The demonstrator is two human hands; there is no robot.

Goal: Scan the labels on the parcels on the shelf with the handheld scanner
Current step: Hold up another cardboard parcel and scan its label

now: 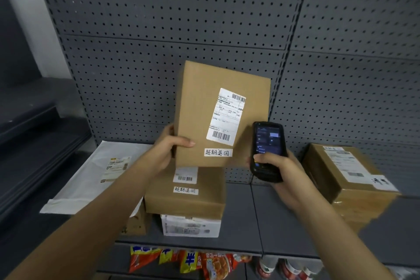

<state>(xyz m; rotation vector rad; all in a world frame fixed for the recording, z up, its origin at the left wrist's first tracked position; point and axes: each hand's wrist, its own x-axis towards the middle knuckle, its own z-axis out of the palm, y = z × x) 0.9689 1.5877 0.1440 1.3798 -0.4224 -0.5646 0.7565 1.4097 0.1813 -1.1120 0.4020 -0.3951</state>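
My left hand (169, 149) grips the lower left edge of a brown cardboard parcel (200, 107), holding it upright above the shelf. Its white shipping label (226, 117) with two barcodes faces me, with a smaller handwritten sticker (218, 152) beneath. My right hand (276, 169) holds a black handheld scanner (268, 150), screen lit and facing me, just right of the parcel's lower corner. Below the raised parcel a second brown parcel (185, 199) lies on a white box (191, 226).
A grey shelf (256, 218) with a perforated back panel (181, 18) carries a white mailer bag (95, 175) on the left and a taped brown box (350, 175) on the right. Snack packets (191, 261) hang under the shelf's front edge. Dark steps stand at the far left.
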